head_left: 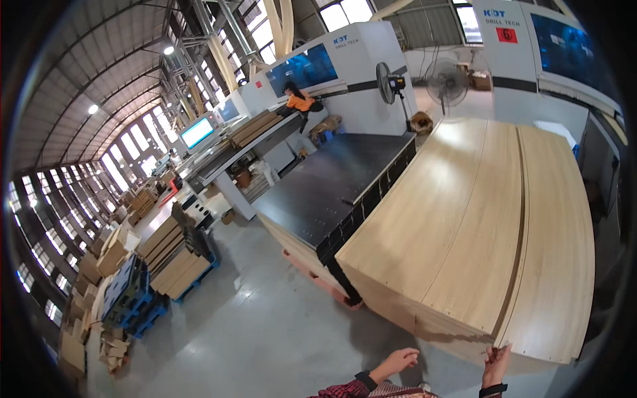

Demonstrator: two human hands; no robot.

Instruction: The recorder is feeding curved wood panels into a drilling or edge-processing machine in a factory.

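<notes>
Wood-grain panel stack (431, 225) stands near right; right hand (495, 364) at its near end, fingers bent, pinch or mere touch can't tell. Left hand (397, 363) half-curled, off the stack, fingertips unclear; steadier handling probably wants both hands spaced along that end.

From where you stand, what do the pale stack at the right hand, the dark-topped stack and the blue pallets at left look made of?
Pale stack: probably wood-grain laminated board; faint lengthwise grain, satin sheen. Veneer possible.
Dark-topped stack: likely coated board; smooth, near-black top with soft reflections.
Blue pallets: perhaps plastic, from the strong blue colour; painted wood can't be ruled out at this distance.
</notes>
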